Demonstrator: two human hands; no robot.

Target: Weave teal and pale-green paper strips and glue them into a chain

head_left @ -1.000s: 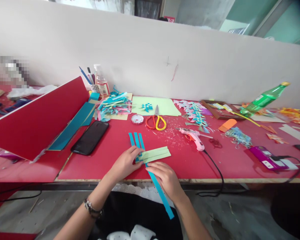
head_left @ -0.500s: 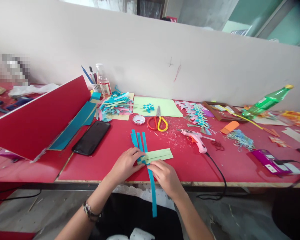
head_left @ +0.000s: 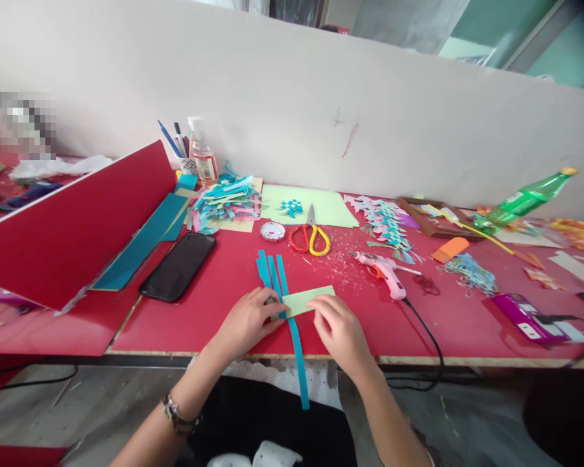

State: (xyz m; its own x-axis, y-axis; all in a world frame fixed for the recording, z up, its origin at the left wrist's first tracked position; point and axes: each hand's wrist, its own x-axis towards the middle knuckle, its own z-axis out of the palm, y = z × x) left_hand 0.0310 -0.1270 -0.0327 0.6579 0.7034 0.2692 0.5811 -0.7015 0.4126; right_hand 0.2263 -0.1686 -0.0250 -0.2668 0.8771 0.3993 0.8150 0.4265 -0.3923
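Note:
Blue paper strips (head_left: 283, 275) fan out away from me, crossed by pale green paper strips (head_left: 296, 303) that point right. One long blue strip (head_left: 299, 363) hangs over the table's front edge toward my lap. My left hand (head_left: 250, 318) is closed on the crossing of the blue strips, pressing it near the table edge; its fingers hide part of the weave. On the right, the fingertips of my right hand (head_left: 340, 327) are on the pale green strips, thumb near the lower edge. Scissors (head_left: 310, 237) with red and yellow handles lie just beyond.
A black phone (head_left: 178, 267) lies left, beside a standing red board (head_left: 87, 227). Behind are a pile of cut strips (head_left: 228, 204) and a small white lid (head_left: 272, 231). A pink glue gun (head_left: 387, 272) with a cord, a purple power strip (head_left: 528, 318) and a leaning green bottle (head_left: 525, 201) are right.
My right hand has moved right, off the crossing and the long blue strip, onto the pale green strips. These now lie closer together. My left hand stays at the crossing.

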